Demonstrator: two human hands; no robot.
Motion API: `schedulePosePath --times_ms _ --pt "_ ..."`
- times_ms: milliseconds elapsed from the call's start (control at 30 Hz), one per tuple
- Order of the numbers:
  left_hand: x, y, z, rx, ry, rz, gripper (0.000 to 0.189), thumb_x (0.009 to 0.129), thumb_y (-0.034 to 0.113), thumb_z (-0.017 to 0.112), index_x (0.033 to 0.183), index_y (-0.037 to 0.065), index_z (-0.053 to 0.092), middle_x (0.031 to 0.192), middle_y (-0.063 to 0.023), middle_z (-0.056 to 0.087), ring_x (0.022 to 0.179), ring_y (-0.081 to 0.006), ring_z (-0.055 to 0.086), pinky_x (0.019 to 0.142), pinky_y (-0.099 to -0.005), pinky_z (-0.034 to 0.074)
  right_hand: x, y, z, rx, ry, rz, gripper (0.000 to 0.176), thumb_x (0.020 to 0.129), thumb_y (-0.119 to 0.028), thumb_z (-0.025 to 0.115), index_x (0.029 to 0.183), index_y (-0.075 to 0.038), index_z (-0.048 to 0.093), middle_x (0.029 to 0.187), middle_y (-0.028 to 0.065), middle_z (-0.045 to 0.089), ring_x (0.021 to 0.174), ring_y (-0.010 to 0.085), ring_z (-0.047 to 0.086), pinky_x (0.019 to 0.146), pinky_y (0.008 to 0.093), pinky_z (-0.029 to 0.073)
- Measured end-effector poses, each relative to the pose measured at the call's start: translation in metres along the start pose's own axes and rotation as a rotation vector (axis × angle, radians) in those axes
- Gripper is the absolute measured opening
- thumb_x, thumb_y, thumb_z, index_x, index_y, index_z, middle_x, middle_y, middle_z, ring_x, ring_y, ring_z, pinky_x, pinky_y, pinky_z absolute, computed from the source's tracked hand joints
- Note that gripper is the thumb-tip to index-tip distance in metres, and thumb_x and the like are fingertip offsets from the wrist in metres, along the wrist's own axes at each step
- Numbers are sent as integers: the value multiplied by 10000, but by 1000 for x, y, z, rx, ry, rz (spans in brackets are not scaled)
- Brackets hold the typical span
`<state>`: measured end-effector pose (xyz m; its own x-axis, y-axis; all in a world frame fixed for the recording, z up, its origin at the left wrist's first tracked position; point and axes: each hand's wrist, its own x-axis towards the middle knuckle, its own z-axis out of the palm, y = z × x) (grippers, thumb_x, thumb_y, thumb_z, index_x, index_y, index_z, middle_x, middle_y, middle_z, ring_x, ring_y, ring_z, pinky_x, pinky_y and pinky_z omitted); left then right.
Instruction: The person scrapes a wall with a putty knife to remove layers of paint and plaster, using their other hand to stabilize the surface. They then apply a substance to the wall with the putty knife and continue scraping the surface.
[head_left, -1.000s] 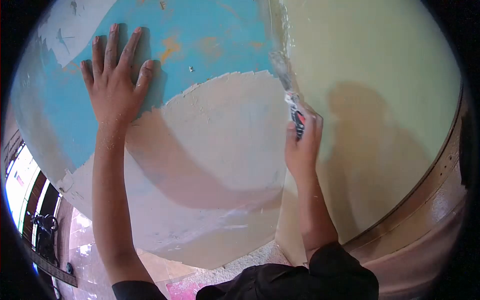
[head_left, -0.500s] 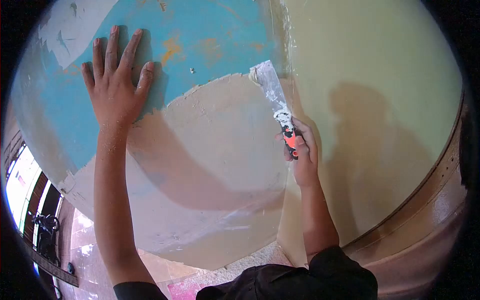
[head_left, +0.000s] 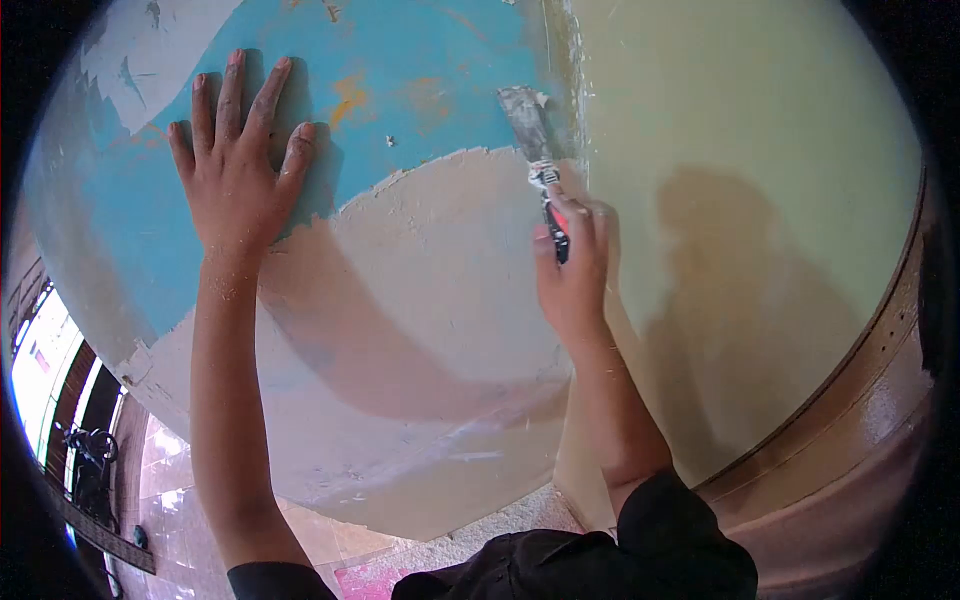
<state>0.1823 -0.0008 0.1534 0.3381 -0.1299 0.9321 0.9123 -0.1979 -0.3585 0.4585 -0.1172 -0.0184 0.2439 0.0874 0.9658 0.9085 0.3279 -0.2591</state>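
My left hand [head_left: 238, 180] lies flat on the blue painted part of the wall [head_left: 400, 60], fingers spread. In my right hand [head_left: 575, 260] is a putty knife [head_left: 530, 125], held by its black and red handle with the blade pointing up. The blade overlaps the blue paint near the wall's inner corner, and whitish putty is smeared around its neck. Below the blue, a beige layer of putty [head_left: 440, 260] covers the wall with a ragged upper edge. A small lump of putty [head_left: 390, 141] sticks to the blue between my hands.
A pale green wall [head_left: 780, 120] adjoins on the right, carrying a shadow. At its base runs a brown wooden frame [head_left: 850, 400]. White debris [head_left: 500, 525] lies on the tiled floor [head_left: 170, 500] below. A motorbike [head_left: 92, 450] shows at the far left by a bright opening.
My right hand has moved up and slightly left with the putty knife and turned over, so its back now shows. My left hand stays on the wall.
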Motion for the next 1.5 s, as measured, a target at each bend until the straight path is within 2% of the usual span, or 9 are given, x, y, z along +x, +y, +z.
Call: schedulePosePath --times_ms 200,300,533,733,867,1000,1200,1333,1500 --pt "0 1 -1 3 -9 -3 569 976 579 499 1520 450 398 1653 41 290 1544 -283 200 1234 -599 119 -19 -2 13 220 -190 -72 432 972 -143 628 1388 -63 543 1180 179 616 1062 339 607 888 416 514" --pt "-1 -1 -1 3 -8 0 573 973 574 503 1521 448 397 1653 41 289 1545 -281 198 1234 -598 120 -14 5 -15 675 -456 409 447 1056 -338 543 1386 -36 545 1257 120 638 1119 177 591 947 347 483" --pt "-1 0 -1 24 -28 -8 591 978 607 472 1537 448 367 1666 56 254 1546 -270 193 1246 -584 87 -2 7 -31 506 8 417 371 1043 -213 547 1349 -3 542 1194 94 657 1064 176 629 956 325 485" --pt "0 1 -2 5 -14 -7 592 975 608 479 1535 451 369 1665 53 257 1545 -278 196 1244 -588 91 -2 3 -34 460 -205 239 368 1048 -242 555 1320 5 567 1116 91 663 1011 146 618 912 300 483" --pt "0 1 -4 9 -19 -11 590 978 615 472 1535 448 371 1663 51 262 1545 -277 195 1243 -589 92 -1 2 -40 630 -75 399 383 1048 -250 557 1319 20 562 1127 76 658 1002 127 601 924 287 474" --pt "-1 1 -3 43 -42 -19 583 985 622 453 1534 447 371 1662 48 265 1545 -279 192 1245 -584 91 0 -8 -51 582 -217 387 343 1036 -188 545 1321 2 569 1068 81 671 962 121 603 901 286 485" --pt "-1 1 -3 3 -24 -15 583 974 604 489 1524 439 392 1656 40 281 1543 -284 202 1235 -597 116 -14 -15 -76 429 -446 137 325 1015 -207 597 1266 -5 633 945 70 677 853 114 603 810 282 492" --pt "-1 1 -2 -16 -15 -19 587 961 585 529 1515 436 410 1650 35 299 1540 -282 213 1224 -614 141 -18 -17 -78 439 -240 326 337 1013 -207 594 1281 -5 607 1031 96 660 912 123 595 853 293 488" --pt "-1 0 -1 6 -22 -16 579 976 596 491 1525 441 390 1655 42 283 1543 -284 202 1234 -599 119 0 -27 -72 315 -195 178 345 1017 -230 582 1280 -9 597 1124 147 670 998 227 643 918 348 496"
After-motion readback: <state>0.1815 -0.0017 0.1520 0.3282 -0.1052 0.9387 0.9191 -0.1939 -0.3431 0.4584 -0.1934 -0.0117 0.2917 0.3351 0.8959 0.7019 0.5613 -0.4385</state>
